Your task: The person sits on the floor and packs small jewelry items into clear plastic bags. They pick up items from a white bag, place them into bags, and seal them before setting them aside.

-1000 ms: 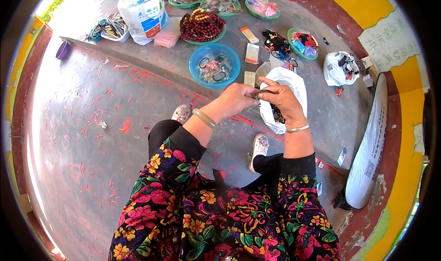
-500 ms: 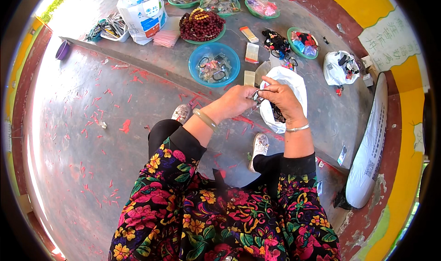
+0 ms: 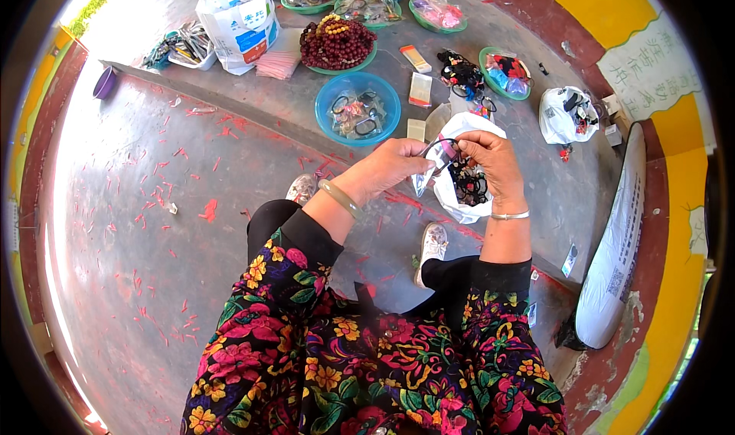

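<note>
My left hand (image 3: 392,165) pinches a small clear plastic bag (image 3: 420,183) between thumb and fingers. Closed at the fingertips, my right hand (image 3: 494,163) grips a thin black cord loop (image 3: 442,142), which arches across to the bag's mouth by my left fingers. Whether the loop's far end lies inside the bag I cannot tell. Both hands are above a white plastic sack (image 3: 455,205) on the raised step; a heap of black cord loops (image 3: 468,184) shows inside it, partly behind my right hand.
Beyond my hands stands a blue basin (image 3: 325,102) of bagged pieces. Dark red bead strings (image 3: 337,43) fill a green tray, left of which are pink sheets (image 3: 277,64) and a white bag (image 3: 239,25). Another white sack (image 3: 566,117) sits right. Red scraps (image 3: 208,210) litter the lower floor.
My hands have drawn apart, the right one moving right. The black loop is now stretched out between them, and the clear bag under my left fingers shows more plainly.
</note>
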Motion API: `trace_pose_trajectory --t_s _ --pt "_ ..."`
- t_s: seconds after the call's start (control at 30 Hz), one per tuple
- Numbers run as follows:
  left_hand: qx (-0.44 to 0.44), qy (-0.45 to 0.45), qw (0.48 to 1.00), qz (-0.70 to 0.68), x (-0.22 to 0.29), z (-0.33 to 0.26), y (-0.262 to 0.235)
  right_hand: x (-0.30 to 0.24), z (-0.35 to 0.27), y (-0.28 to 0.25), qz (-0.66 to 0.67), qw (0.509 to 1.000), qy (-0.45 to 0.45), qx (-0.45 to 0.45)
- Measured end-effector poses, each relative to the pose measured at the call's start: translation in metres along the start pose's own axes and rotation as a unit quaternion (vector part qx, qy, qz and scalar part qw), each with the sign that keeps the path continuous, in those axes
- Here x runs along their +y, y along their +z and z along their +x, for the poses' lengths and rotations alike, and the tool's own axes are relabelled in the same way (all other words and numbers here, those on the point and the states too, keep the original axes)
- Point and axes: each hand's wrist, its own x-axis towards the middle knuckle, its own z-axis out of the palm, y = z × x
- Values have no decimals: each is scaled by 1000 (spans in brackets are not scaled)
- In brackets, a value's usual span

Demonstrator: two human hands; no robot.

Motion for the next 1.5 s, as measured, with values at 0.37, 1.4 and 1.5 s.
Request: trace_pose_trajectory --t_s 0.37,1.4,1.5 --pt "46 9 987 152 -8 7 -2 -10 -5 7 -178 967 -178 -25" --pt "145 38 982 113 -3 4 7 -14 -8 26 -189 963 -191 -25" --pt "149 65 980 117 -10 8 5 -17 -8 29 -246 938 -244 -15"
